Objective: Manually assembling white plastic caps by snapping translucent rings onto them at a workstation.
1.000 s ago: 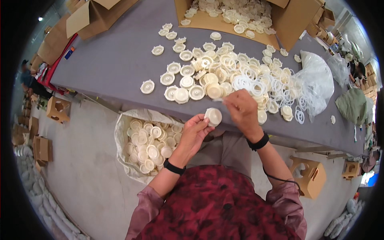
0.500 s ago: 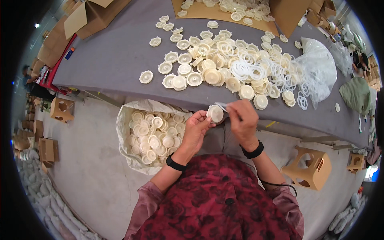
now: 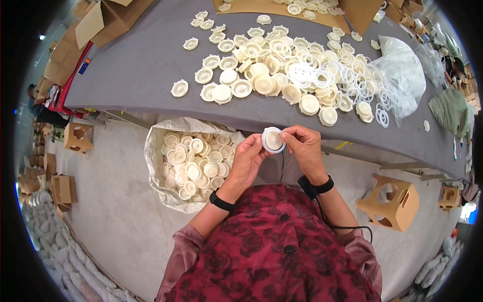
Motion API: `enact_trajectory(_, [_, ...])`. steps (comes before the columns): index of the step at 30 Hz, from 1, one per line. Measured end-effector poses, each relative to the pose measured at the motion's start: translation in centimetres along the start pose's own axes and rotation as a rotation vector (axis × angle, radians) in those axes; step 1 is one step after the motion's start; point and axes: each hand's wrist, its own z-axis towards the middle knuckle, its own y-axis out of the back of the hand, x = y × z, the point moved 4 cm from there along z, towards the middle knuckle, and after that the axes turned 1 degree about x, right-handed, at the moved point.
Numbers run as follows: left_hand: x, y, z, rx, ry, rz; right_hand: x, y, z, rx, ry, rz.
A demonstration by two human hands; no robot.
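Observation:
Between my hands, in front of the table's near edge, is a round cream plastic cap with a pale ring seated around its face. My left hand grips the cap's left edge, fingers closed. On the opposite side my right hand pinches the rim with thumb and forefinger at the ring. Beyond them, a heap of similar cream caps covers the middle of the table, and loose translucent rings lie on its right part.
A clear plastic bag lies right of the rings on the grey-covered table. Below the table's edge, left of me, stands a white sack full of caps. Cardboard boxes sit at the back; a brown stool is at right.
The pale ring was held in my right hand at the cap's upper right; now it lies around the cap's face. My right hand has come in closer and touches the rim.

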Motion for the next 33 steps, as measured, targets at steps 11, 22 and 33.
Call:
enact_trajectory(11, [0.3, 0.4, -0.5, -0.008, 0.003, 0.154, -0.3, 0.0, -0.3, -0.107, 0.126, -0.185])
enact_trajectory(22, [1.5, 2.1, 0.2, -0.016, 0.038, -0.11, -1.5, -0.1, -0.3, 0.069, -0.102, 0.076])
enact_trajectory(33, [2.3, 1.4, 0.6, -0.055, 0.002, -0.232, -2.3, -0.8, -1.3, 0.078, -0.239, 0.375])
